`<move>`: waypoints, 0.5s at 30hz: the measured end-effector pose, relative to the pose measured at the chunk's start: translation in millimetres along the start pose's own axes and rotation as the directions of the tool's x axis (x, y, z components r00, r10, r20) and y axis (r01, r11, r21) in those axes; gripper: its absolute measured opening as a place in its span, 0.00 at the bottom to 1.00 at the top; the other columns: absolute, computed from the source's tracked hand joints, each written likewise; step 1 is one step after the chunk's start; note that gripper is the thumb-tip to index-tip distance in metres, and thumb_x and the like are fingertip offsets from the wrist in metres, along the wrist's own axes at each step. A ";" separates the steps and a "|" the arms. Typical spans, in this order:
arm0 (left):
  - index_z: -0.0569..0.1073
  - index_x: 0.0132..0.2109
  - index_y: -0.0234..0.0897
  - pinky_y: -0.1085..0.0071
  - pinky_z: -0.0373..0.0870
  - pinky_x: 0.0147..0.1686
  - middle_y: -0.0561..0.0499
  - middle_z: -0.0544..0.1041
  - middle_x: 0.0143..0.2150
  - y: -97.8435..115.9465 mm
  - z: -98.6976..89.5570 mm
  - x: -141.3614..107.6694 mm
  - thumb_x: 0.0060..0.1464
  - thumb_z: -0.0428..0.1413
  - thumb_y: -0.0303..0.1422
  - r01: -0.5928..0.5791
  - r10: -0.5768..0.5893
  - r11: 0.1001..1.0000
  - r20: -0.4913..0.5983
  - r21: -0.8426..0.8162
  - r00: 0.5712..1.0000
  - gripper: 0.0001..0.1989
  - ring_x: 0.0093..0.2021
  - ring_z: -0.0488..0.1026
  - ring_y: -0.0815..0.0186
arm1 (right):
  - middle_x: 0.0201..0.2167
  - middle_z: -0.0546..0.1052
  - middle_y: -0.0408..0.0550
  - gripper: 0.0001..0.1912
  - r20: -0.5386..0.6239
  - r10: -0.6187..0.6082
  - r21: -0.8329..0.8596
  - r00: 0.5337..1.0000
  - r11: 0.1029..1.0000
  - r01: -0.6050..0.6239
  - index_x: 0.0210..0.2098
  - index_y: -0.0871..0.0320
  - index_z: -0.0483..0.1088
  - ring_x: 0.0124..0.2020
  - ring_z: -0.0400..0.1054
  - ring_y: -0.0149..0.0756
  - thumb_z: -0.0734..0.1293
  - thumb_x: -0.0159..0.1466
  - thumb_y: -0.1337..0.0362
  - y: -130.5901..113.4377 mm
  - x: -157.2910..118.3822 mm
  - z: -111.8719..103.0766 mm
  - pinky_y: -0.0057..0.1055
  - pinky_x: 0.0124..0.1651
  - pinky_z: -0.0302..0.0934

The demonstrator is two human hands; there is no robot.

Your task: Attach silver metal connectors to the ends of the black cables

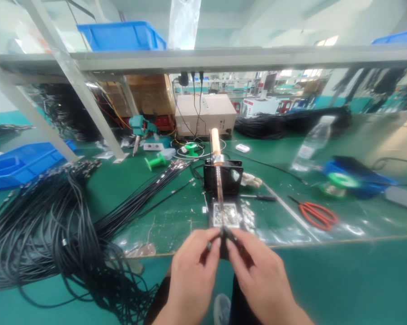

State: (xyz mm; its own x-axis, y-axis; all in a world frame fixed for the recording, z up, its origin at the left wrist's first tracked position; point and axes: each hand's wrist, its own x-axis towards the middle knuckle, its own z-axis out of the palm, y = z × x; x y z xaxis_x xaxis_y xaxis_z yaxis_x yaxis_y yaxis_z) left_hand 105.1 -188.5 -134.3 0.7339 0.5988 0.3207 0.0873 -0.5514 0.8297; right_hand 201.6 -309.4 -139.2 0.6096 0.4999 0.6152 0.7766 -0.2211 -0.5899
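My left hand (194, 266) and my right hand (259, 271) meet at the table's front edge. Thumbs and forefingers of both pinch a small black piece (225, 235), perhaps a cable end; the fingers cover most of it. Just beyond them, a soldering iron (218, 164) with a wooden handle stands mounted against a black fan housing (208, 178), its tip pointing down towards my fingers. Under the tip lies a small white-rimmed tray (215, 219) with several tiny metallic pieces, and more are scattered to its right.
Bundles of black cables (71, 221) cover the left and hang over the edge. Orange-handled scissors (318, 215), a screwdriver (262, 197), a solder spool (340, 183) and a plastic bottle (313, 144) lie or stand rightward. Behind are a beige box (206, 113) and an overhead shelf (223, 58).
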 end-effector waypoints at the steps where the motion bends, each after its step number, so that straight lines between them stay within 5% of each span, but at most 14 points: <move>1: 0.81 0.48 0.47 0.71 0.76 0.42 0.52 0.82 0.43 -0.7 -0.5 -1.6 0.67 0.56 0.37 0.001 -0.001 1.000 0.002 0.003 1.000 0.09 0.38 0.79 0.65 | 0.37 0.85 0.47 0.12 -0.005 -0.001 0.003 1.000 1.000 0.001 0.47 0.58 0.79 0.33 0.82 0.35 0.63 0.71 0.65 0.0 -1.2 -0.4 0.26 0.35 0.75; 15: 0.81 0.49 0.42 0.69 0.75 0.35 0.48 0.83 0.39 0.2 -5.6 8.4 0.65 0.56 0.42 0.148 -0.148 0.989 0.014 0.012 0.989 0.14 0.32 0.77 0.62 | 0.30 0.83 0.46 0.12 0.038 0.160 0.044 0.986 0.986 -0.162 0.42 0.58 0.79 0.24 0.77 0.35 0.64 0.70 0.59 5.0 3.7 -1.6 0.27 0.28 0.71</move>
State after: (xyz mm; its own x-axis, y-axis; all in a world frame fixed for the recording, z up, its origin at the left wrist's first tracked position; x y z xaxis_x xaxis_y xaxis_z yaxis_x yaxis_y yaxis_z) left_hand 107.5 -180.4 -128.9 0.7219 0.6660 0.1879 0.2028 -0.4633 0.8627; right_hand 208.0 -310.0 -139.0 0.7195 0.4895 0.4926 0.6602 -0.2620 -0.7039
